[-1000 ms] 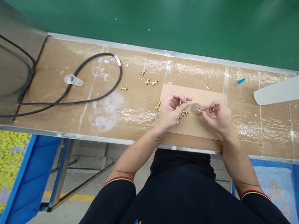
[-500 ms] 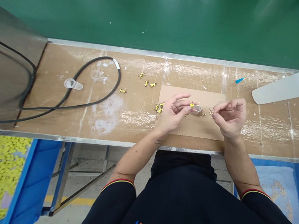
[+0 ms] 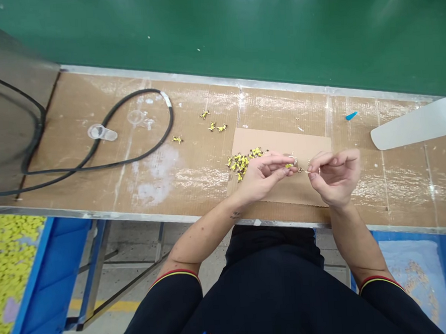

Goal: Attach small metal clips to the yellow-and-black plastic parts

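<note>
My left hand [image 3: 263, 178] reaches in over a flat cardboard sheet [image 3: 285, 196], its thumb and fingers closed on a small yellow figure [image 3: 289, 166]. Right of it, my right hand [image 3: 337, 177] pinches a tiny pale piece [image 3: 308, 171] between thumb and forefinger. The two sets of fingertips are close together but apart. A small clear round container [image 3: 294, 158] shows partly behind the left fingertips. Beside and behind my left hand lies a pile of yellow and black figures [image 3: 240, 163].
Several loose figures [image 3: 213, 127] lie farther left. A black cable [image 3: 171, 121] loops across the bench near a clear plastic piece [image 3: 109, 134]. A blue tapered cap [image 3: 351, 115] and a white long object [image 3: 413, 125] are right. A blue bin [image 3: 51, 268] of yellow parts stands lower left.
My right hand has moved left, bringing the pale piece closer to the yellow figure. My left hand has shifted slightly, so more of the figure pile shows. The view has shifted a little.
</note>
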A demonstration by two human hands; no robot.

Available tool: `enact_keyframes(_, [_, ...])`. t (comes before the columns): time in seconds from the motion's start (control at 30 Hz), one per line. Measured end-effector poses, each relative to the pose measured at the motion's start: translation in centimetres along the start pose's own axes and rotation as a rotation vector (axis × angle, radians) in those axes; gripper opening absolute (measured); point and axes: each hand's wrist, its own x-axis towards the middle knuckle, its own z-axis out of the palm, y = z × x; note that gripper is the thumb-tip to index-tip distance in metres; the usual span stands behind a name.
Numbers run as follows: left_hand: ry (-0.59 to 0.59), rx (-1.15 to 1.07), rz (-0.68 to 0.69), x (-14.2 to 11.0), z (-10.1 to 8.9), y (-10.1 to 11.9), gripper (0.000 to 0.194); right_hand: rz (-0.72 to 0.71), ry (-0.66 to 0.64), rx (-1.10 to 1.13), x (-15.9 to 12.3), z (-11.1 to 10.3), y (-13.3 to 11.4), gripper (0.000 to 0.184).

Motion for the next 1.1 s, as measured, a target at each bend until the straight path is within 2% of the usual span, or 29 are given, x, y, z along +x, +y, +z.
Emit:
enact_keyframes(0.1, [-0.017, -0.036, -0.029, 0.04, 0.1, 0.05, 0.025, 0.006, 0.002, -0.007, -0.07, 0.12, -0.06, 0.036])
enact_keyframes(0.23, [0.001, -0.067, -0.083, 0.04, 0.32, 0.09, 0.037, 0.039, 0.012, -0.02, -0.1, 0.29, -0.23, 0.034])
enact_keyframes(0.4, [0.025, -0.111, -0.071, -0.09, 0.22, 0.08, 0.047, 0.083, 0.022, -0.033, -0.23, 0.45, -0.2, 0.035])
enact_keyframes(0.77, [0.025, -0.149, -0.06, -0.14, 0.24, 0.45, 0.037, 0.089, -0.02, 0.076, -0.24, 0.68, -0.26, 0.032])
enact_keyframes(0.97, [0.064, -0.01, -0.065, -0.47, 0.38, 0.66, 0.032, 0.112, -0.023, 0.043, -0.38, 0.73, -0.23, 0.035])
enact_keyframes(1.1, [0.067, -0.012, -0.072, -0.52, 0.57, 0.88, 0.029, 0.105, -0.03, 0.054, -0.4, 0.69, -0.17, 0.033])
